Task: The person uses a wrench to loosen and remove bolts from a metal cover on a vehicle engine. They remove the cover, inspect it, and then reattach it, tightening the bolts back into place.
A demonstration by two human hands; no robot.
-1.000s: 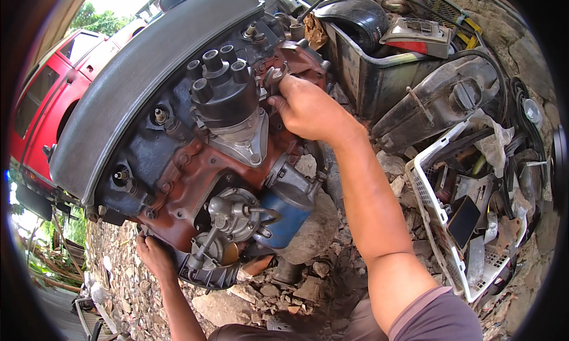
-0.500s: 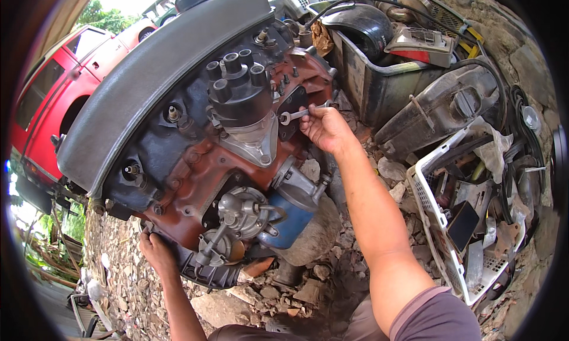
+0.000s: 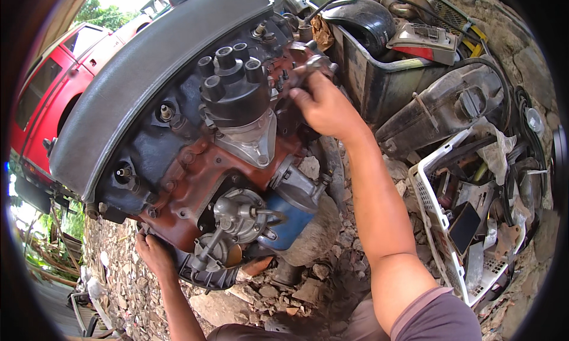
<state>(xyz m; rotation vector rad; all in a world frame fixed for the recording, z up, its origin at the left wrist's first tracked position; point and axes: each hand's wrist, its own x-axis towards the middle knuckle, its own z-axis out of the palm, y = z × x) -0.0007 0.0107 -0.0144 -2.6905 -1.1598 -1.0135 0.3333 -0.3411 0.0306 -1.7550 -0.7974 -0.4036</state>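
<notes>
An engine block (image 3: 185,216) in rust-red and dark grey carries a grey valve cover (image 3: 139,74), a black distributor cap (image 3: 231,95), a metal fuel pump (image 3: 234,216) and a blue canister (image 3: 287,222). My right hand (image 3: 323,104) is closed on a metal wrench (image 3: 314,65) beside short studs right of the cap; the wrench is blurred and partly hidden by my fingers. My left hand (image 3: 154,252) has its fingers curled onto the engine's lower left edge.
Stones (image 3: 308,290) lie beneath. A grimy bin (image 3: 382,86) with a helmet (image 3: 358,24), a dark tank (image 3: 435,110), hoses (image 3: 521,104) and a white crate (image 3: 430,204) of parts and a phone (image 3: 462,225) stand at right. A red vehicle (image 3: 53,92) is behind at left.
Over the last second my right hand moved down and right with the wrench, turning palm up, then rose again to the studs, knuckles up. My left hand stays on the engine's edge.
</notes>
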